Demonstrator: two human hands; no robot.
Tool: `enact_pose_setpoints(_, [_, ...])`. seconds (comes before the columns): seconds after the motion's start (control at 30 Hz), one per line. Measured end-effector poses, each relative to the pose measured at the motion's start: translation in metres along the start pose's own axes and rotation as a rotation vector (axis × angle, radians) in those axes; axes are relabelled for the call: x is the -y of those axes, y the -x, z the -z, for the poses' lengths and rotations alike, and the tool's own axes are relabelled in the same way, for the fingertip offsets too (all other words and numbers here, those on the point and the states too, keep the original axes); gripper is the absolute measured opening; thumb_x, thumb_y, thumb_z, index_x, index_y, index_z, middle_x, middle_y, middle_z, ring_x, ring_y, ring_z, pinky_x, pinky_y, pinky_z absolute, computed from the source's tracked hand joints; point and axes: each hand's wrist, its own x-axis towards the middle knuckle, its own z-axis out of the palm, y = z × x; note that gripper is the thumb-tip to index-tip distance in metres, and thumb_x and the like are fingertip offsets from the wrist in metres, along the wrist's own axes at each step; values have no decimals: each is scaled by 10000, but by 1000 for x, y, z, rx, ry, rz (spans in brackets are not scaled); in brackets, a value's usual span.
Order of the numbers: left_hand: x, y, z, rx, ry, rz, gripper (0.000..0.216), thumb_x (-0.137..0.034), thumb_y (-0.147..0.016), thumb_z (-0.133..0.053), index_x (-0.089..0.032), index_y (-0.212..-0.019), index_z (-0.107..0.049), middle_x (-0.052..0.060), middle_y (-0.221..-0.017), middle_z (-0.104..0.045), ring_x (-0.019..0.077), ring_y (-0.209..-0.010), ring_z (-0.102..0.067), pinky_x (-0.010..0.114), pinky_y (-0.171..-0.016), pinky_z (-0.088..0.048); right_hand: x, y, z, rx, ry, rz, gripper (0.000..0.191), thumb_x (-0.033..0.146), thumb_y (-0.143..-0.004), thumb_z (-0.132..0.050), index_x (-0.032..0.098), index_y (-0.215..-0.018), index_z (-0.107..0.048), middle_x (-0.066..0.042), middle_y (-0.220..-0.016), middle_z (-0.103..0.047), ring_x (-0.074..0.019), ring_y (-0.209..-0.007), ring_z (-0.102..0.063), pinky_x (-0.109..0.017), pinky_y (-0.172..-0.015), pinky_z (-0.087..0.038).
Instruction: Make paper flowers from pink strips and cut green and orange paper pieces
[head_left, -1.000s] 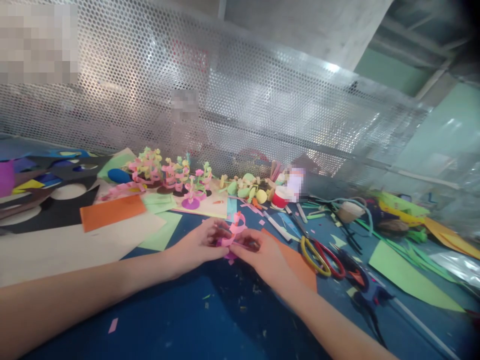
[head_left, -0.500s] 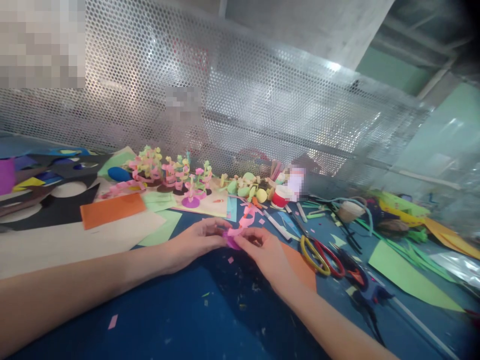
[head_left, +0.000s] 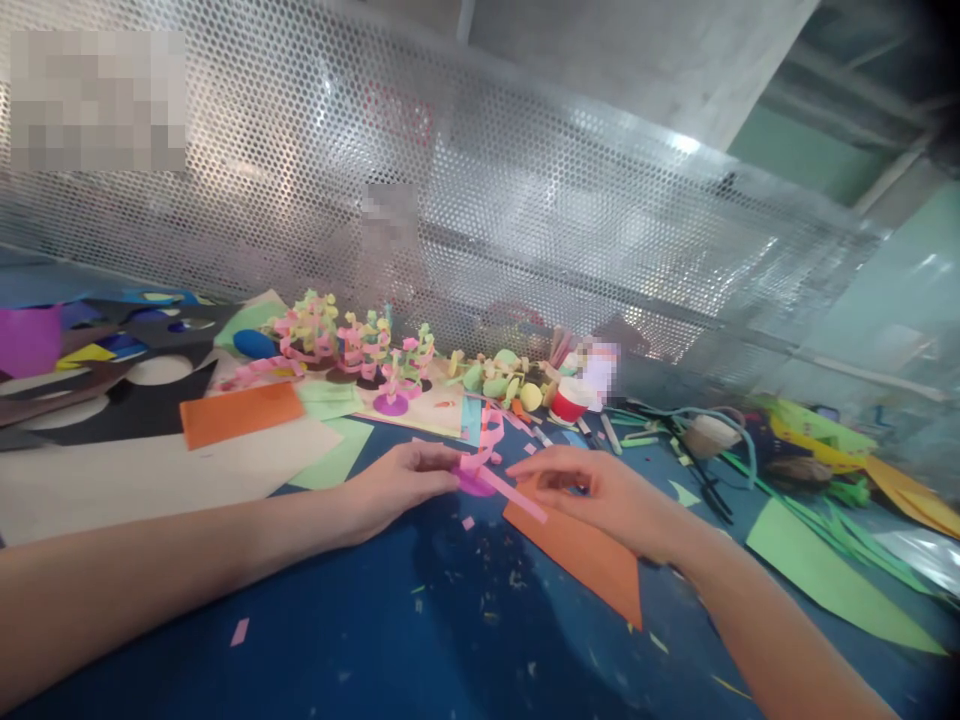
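Observation:
My left hand [head_left: 416,485] pinches the left edge of a purple paper disc [head_left: 472,482] low over the blue table. A curled pink paper strip [head_left: 491,440] rises from the disc, and one straight pink end [head_left: 517,497] juts out to the right over an orange sheet [head_left: 592,560]. My right hand [head_left: 589,485] is just right of that end, apart from the disc, its fingers loosely bent with a gap between them. Nothing shows in its grip. The scissors are hidden behind this hand and forearm.
Pink and yellow curled paper pieces [head_left: 364,345] stand at the back. A red and white cup [head_left: 570,398] is behind my right hand. Green sheets [head_left: 832,575] and cords lie right, an orange strip [head_left: 240,415] left. A perforated metal screen [head_left: 495,220] rises behind.
My right hand has let go of the purple disc and pink strip and moved right, now covering the scissors. The strip's end now shows. My left hand keeps its hold.

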Motion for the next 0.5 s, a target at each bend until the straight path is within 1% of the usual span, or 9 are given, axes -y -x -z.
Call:
enact_pose_setpoints(0.07, [1,0,1,11,-33,-18,255,-232,-751,-634,-174,-995,-681,44,-1041,-681,195,-1024,-584,277,-918,-400,10,3,0,34,132,-4,263,184,-843,-523,335,-1018,-649,19,-1003,-626,-128,-882,-584,-272,-784,-455])
enact_pose_setpoints(0.17, [5,-2,4,-28,-92,-19,269,-249,-741,-644,-174,-998,-674,41,-1011,-687,199,-1027,-581,286,-930,-393,22,3,-10,9,355,27,201,183,-832,-556,301,-941,-677,12,-966,-623,-138,-888,-568,-267,-781,-445])
enact_pose_setpoints(0.27, [10,-3,8,-85,-166,-15,297,-264,-727,-652,-163,-1006,-657,51,-1006,-685,211,-994,-595,309,-909,-416,28,0,-24,-4,606,173,159,149,-842,-538,235,-877,-666,1,-889,-629,-148,-861,-551,-278,-754,-428])
enact_pose_setpoints(0.33, [11,-2,8,-96,-228,-19,325,-269,-725,-646,-156,-1030,-640,59,-1018,-679,216,-992,-597,317,-897,-429,31,-3,-32,-2,740,277,122,183,-858,-526,210,-825,-640,0,-839,-622,-160,-837,-536,-298,-726,-411])
enact_pose_setpoints(0.4, [11,-2,8,-76,-305,-25,347,-258,-727,-634,-151,-1057,-624,66,-1027,-676,217,-991,-599,315,-882,-441,35,-6,-38,-26,867,346,116,235,-855,-540,197,-773,-612,-9,-825,-609,-189,-862,-516,-330,-728,-387])
enact_pose_setpoints(0.5, [10,0,5,-22,-420,-76,300,-222,-737,-600,-164,-1030,-632,51,-1006,-679,209,-940,-616,299,-828,-464,44,-12,-43,-53,1053,449,115,213,-832,-564,187,-723,-587,-23,-811,-588,-213,-864,-486,-369,-748,-348])
